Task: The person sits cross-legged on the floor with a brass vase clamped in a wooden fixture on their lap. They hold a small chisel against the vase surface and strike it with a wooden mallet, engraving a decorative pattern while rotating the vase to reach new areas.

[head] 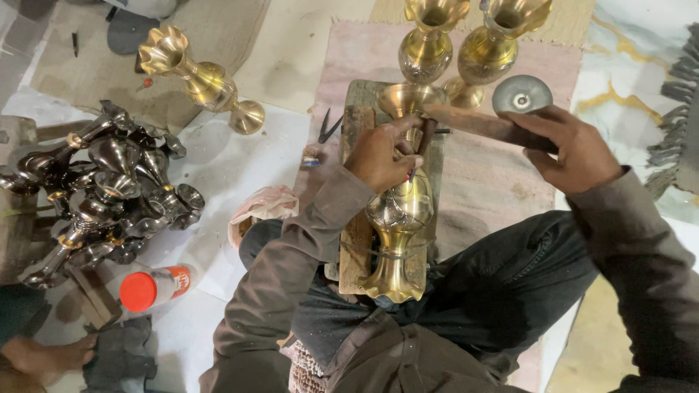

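A brass vase [399, 218] lies lengthwise on a wooden block [355, 240] in front of me, tied down with wire near its foot. My left hand [382, 154] rests on the vase's neck and pinches a thin dark chisel [426, 135] against it. My right hand [575, 149] grips the wooden handle of a hammer [480, 124], whose round metal head [521, 94] is up at the right. The handle's tip sits over the chisel's top.
Two upright brass vases [426, 44] [495, 44] stand beyond the block, and another [204, 80] lies at the upper left. A heap of dark unpolished vases [102, 189] fills the left. An orange-capped bottle [156, 286], pink cloth [262, 207] and pliers [328, 127] lie nearby.
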A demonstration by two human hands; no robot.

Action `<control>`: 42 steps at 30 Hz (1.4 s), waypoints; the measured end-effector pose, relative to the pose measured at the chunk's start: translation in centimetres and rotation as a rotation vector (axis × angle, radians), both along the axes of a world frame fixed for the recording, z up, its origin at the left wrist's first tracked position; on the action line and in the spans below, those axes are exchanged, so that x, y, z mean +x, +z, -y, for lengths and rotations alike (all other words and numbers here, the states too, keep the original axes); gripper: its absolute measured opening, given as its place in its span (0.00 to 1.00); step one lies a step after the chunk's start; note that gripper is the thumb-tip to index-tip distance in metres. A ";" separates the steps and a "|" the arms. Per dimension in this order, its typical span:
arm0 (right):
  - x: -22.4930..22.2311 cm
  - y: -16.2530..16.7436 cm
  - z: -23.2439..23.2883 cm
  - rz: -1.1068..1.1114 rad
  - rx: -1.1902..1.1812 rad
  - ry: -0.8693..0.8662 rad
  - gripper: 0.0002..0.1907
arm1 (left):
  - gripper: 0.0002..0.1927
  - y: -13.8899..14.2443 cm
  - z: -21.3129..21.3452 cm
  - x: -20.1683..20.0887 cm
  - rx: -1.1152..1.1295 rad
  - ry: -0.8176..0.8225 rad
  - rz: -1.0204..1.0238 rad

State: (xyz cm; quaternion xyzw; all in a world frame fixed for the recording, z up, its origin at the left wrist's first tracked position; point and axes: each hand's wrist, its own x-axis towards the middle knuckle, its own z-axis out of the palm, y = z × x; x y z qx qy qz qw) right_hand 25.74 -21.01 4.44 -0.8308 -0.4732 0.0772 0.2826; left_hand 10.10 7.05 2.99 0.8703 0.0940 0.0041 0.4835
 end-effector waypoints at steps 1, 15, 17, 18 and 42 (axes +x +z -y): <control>-0.1 -0.2 0.1 -0.037 0.014 -0.022 0.35 | 0.35 -0.1 0.0 0.0 -0.017 0.007 0.000; -0.8 -1.9 1.3 -0.028 0.183 -0.193 0.35 | 0.35 -0.3 -0.1 -0.4 -0.046 -0.082 0.111; -1.1 -2.3 1.2 -0.134 0.288 -0.182 0.34 | 0.35 -0.7 -0.3 -0.4 -0.063 -0.113 0.206; -1.2 -2.3 1.2 -0.187 0.337 -0.183 0.34 | 0.35 -0.9 -0.2 -0.4 -0.076 -0.136 0.253; -4.2 -2.5 2.0 -0.110 0.307 -0.205 0.32 | 0.34 0.7 -0.2 0.1 0.058 -0.160 0.087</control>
